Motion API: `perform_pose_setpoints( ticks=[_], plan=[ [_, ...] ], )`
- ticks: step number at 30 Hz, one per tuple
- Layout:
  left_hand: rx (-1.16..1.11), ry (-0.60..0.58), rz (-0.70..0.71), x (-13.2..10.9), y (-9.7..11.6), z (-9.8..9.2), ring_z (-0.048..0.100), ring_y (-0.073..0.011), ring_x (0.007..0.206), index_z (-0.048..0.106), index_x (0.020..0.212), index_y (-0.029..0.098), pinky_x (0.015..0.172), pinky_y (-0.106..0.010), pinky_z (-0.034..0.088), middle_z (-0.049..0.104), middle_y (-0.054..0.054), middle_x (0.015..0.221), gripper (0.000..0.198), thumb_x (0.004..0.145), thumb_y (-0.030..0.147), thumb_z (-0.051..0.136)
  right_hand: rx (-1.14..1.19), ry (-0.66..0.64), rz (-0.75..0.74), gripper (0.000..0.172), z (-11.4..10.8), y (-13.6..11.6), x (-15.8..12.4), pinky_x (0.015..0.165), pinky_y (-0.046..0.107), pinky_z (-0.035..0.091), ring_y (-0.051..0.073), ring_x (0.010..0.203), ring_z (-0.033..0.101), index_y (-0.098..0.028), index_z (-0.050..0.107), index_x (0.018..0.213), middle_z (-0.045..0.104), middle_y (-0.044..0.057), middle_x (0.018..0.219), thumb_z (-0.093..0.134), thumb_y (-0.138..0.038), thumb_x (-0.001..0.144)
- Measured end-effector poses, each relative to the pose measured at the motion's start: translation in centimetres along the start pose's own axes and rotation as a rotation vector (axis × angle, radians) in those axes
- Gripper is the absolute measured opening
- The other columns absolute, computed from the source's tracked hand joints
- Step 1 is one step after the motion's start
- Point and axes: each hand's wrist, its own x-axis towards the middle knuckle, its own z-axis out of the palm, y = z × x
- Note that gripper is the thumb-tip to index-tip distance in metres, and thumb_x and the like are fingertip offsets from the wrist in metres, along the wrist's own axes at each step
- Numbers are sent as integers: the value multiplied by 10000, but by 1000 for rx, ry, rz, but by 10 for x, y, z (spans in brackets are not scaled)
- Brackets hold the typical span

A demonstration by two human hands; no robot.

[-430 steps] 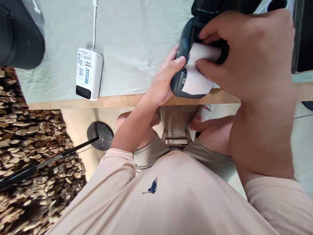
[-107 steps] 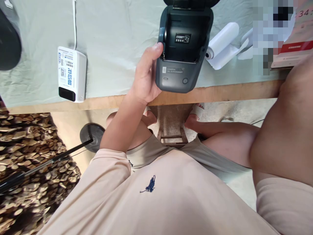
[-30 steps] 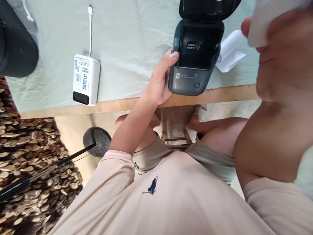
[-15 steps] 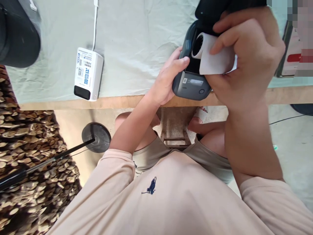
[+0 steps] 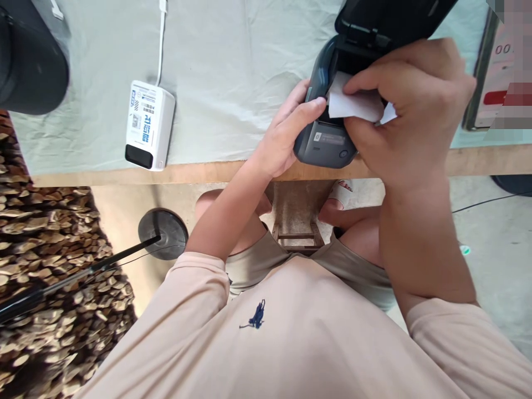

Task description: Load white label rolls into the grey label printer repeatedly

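A dark grey label printer (image 5: 326, 145) stands at the table's front edge with its black lid (image 5: 393, 25) raised. My left hand (image 5: 286, 130) grips the printer's left side, thumb on the rim. In the open compartment sits a roll of white paper (image 5: 353, 105), its round core no longer showing. My right hand (image 5: 411, 105) reaches over from the right and pinches the paper between thumb and fingers. Part of the compartment is hidden behind that hand.
A white power bank (image 5: 149, 124) with a white cable (image 5: 161, 44) lies left on the cloth-covered table (image 5: 233, 66). At the far left is a black rounded object (image 5: 31, 61). A phone-like screen (image 5: 492, 83) is at the right edge.
My right hand has moved slightly down and left with the paper, which sits lower in the compartment. The core's opening is now hidden, and more of the lid shows.
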Motion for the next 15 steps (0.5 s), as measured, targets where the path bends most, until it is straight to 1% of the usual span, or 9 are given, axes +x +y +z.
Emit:
perform_pose_setpoints(
  ticks=[2, 4, 7, 10, 12, 13, 15],
  plan=[
    [-63, -18, -4, 0, 1, -1, 506, -98, 708, 479, 729, 236, 536, -192, 386, 519, 19, 664, 111, 671, 233, 384, 15, 4, -32, 276, -1, -3, -1, 827, 233, 279, 29, 915, 373, -275, 481, 872, 469, -42, 888, 381, -422, 661],
    [-107, -33, 17, 0, 3, -2, 504, -71, 653, 467, 689, 227, 547, -188, 388, 502, 30, 633, 92, 673, 239, 377, 33, 6, -72, 253, -2, -6, -1, 847, 241, 275, 21, 919, 382, -256, 490, 827, 476, -48, 862, 387, -417, 661],
    [-138, -49, 38, 1, 4, -3, 498, -34, 567, 440, 693, 205, 550, -168, 381, 470, 52, 575, 82, 683, 241, 368, 51, 10, -131, 210, -2, -9, -1, 873, 250, 275, 9, 962, 394, -283, 497, 792, 488, -82, 835, 397, -410, 658],
    [-88, -48, 65, 1, 2, -5, 489, -25, 552, 434, 699, 200, 527, -156, 378, 462, 53, 577, 43, 659, 199, 418, 84, 41, -186, 250, -3, -10, -1, 892, 278, 286, 24, 979, 414, -305, 511, 796, 501, -104, 828, 450, -452, 604],
    [-7, -47, 80, 2, 1, -7, 495, -26, 585, 437, 714, 201, 547, -153, 387, 479, 49, 627, 86, 641, 157, 442, 130, 80, -192, 301, -5, -12, -2, 882, 278, 317, 26, 947, 435, -283, 521, 804, 506, -89, 816, 438, -485, 596],
    [47, -53, 83, 2, 0, -7, 505, -31, 613, 435, 742, 202, 571, -157, 394, 484, 48, 656, 118, 641, 141, 437, 153, 110, -174, 310, -7, -12, -2, 874, 264, 333, 15, 919, 440, -258, 523, 807, 504, -73, 805, 414, -479, 618],
    [158, -73, 79, 2, -1, -9, 526, -55, 682, 420, 820, 195, 619, -185, 404, 483, 44, 700, 182, 653, 125, 402, 177, 201, -101, 314, -10, -14, -3, 806, 203, 364, -12, 861, 435, -193, 508, 832, 487, -31, 808, 366, -423, 673]
  ],
)
